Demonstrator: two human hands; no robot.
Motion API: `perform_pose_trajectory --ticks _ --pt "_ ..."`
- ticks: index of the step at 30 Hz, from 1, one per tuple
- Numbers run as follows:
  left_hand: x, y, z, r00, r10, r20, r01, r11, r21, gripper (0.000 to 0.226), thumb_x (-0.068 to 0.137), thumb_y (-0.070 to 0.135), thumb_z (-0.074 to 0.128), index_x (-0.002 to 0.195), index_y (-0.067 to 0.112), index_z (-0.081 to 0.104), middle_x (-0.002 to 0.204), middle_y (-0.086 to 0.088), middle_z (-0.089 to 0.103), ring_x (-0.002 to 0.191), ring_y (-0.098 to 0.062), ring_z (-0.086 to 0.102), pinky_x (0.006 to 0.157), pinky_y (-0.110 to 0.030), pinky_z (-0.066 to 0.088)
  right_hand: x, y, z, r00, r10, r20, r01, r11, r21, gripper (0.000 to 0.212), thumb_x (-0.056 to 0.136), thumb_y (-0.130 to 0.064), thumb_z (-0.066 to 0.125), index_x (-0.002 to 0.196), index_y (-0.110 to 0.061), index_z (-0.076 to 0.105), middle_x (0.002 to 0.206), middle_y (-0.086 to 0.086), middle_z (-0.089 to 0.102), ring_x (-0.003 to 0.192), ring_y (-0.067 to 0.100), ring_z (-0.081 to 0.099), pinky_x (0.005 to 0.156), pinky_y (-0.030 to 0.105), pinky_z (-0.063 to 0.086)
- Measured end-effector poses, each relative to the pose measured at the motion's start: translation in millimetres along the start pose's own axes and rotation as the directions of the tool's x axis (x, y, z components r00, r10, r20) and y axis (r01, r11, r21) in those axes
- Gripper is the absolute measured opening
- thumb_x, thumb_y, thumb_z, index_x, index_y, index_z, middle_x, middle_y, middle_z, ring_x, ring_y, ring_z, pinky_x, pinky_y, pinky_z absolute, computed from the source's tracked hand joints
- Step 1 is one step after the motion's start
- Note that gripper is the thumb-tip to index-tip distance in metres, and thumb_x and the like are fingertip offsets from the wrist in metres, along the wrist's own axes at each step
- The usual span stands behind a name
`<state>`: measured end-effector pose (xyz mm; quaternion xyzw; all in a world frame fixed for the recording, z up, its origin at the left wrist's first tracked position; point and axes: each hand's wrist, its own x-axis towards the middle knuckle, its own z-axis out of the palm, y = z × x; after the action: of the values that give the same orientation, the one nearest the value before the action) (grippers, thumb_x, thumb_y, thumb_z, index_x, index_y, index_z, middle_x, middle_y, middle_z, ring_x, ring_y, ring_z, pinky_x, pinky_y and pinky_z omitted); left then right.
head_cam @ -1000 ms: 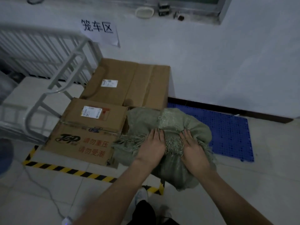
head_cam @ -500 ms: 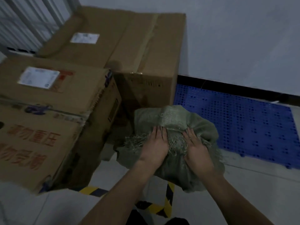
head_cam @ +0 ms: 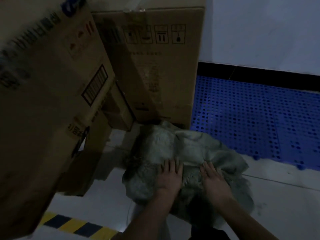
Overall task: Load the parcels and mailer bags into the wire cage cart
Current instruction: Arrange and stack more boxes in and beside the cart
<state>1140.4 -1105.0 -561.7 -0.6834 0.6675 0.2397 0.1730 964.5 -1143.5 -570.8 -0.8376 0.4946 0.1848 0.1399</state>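
- My left hand (head_cam: 170, 175) and right hand (head_cam: 213, 177) press flat on the crumpled grey-green woven sack (head_cam: 164, 146), on the floor (head_cam: 103, 205) beside a brown cardboard box (head_cam: 164, 66).
- Pickup step, I judge: next, bunch cloth, lift.

Dim light here. Plain white painted wall (head_cam: 259, 32) at my 1 o'clock, with a black skirting strip (head_cam: 251, 72) along its foot. Blue perforated plastic floor mat (head_cam: 251, 118) at 2 o'clock, against the skirting. Pale tiled floor (head_cam: 280, 196) under me, yellow-and-black striped hazard tape (head_cam: 74, 226) at 7 o'clock.
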Motion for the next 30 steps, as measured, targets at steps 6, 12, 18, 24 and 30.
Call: perform_pose_trajectory --ticks 6,12,18,24,30 --pt "-10 -4 13 0.958 0.078 0.276 -0.069 0.997 -0.043 0.118 0.079 0.06 0.072 0.157 0.032 -0.012 0.165 -0.016 -0.014 0.151 -0.041 -0.004 0.115 -0.067 0.014 -16 14 -6 0.93 0.094 0.355 -0.083 0.995 -0.045 0.087 0.096 -0.061 0.045 0.158 -0.035 -0.011 0.159 -0.007 -0.033 0.152 0.031 -0.017 0.115 0.069 0.008" --pt "-33 -20 -73 0.991 0.024 0.134 -0.024 1.0 -0.006 0.108 0.075 0.074 0.064 0.157 0.036 0.006 0.165 -0.019 -0.006 0.149 -0.043 0.009 0.115 -0.059 0.019 -7 23 -84 0.861 0.016 0.509 -0.058 0.996 0.067 0.146 0.046 -0.093 0.063 0.155 -0.038 -0.017 0.165 0.004 -0.022 0.137 0.031 -0.046 0.11 0.07 -0.011" --pt "-97 -49 -180 0.992 -0.11 0.059 0.11 0.994 0.002 0.09 0.09 0.065 0.046 0.159 0.026 0.003 0.166 -0.012 -0.002 0.15 -0.039 0.006 0.116 -0.056 0.025 -44 -9 -202 0.949 0.107 0.298 -0.145 0.983 0.109 0.113 0.085 -0.053 0.071 0.158 -0.034 -0.014 0.165 0.01 -0.018 0.151 0.043 -0.011 0.116 0.068 0.012" --pt "-199 -41 -307 0.987 -0.159 -0.013 0.158 0.986 -0.054 0.086 0.093 0.06 0.045 0.159 0.022 0.004 0.165 -0.014 -0.003 0.147 -0.044 0.012 0.111 -0.056 0.032 -132 -32 -328 0.975 0.193 0.113 -0.205 0.973 0.109 0.085 0.098 -0.049 0.053 0.16 -0.025 0.0 0.167 0.008 -0.009 0.154 0.03 -0.002 0.122 0.056 0.016" --pt "-303 -30 -441 0.987 -0.151 -0.057 0.15 0.989 -0.017 0.082 0.094 0.059 0.048 0.158 0.023 0.01 0.165 -0.013 0.002 0.147 -0.044 0.015 0.113 -0.057 0.03 -218 -47 -455 0.979 0.198 0.056 -0.205 0.968 0.145 0.087 0.1 -0.046 0.053 0.159 -0.03 -0.007 0.163 0.001 -0.028 0.154 0.028 -0.008 0.123 0.05 0.013"
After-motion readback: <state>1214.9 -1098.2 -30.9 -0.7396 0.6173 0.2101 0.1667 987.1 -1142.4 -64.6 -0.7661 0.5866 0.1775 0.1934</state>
